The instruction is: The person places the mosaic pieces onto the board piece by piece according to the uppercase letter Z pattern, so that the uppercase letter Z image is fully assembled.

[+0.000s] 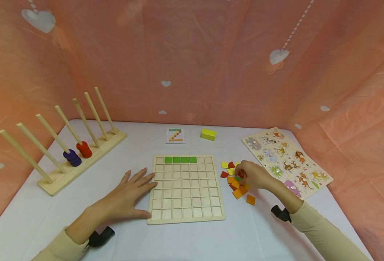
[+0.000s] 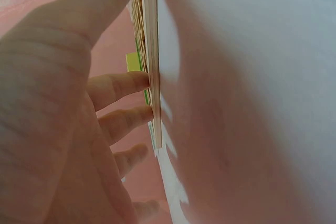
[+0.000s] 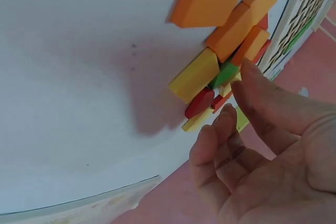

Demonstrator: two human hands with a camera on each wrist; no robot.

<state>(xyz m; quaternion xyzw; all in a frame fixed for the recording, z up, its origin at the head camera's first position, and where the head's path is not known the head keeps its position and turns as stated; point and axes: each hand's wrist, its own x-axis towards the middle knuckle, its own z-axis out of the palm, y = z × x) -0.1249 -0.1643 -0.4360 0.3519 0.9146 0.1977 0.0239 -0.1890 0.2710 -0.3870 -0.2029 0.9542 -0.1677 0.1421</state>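
Note:
My left hand [image 1: 126,195] lies spread along the left edge of a wooden grid board [image 1: 187,220], with thumb and fingertips against its side. In the left wrist view, straight fingers touch the board's edge [image 2: 153,51]. Several green square tiles [image 1: 176,160] sit in the board's top row. My right hand [image 1: 252,174] reaches down over a loose pile of tiles right of the board, its fingers bent and thumb apart from them. Close to the fingertips in the right wrist view are a green tile [image 3: 224,74], a red piece [image 3: 200,103] and a yellow tile [image 3: 194,76].
A pattern card [image 1: 175,136] and a yellow-green block [image 1: 208,134] lie behind the board. On the left stands a wooden peg rack [image 1: 90,159] with blue rings [image 1: 72,158] and red rings [image 1: 84,149]. An animal puzzle board [image 1: 290,159] lies at right, beyond the right hand.

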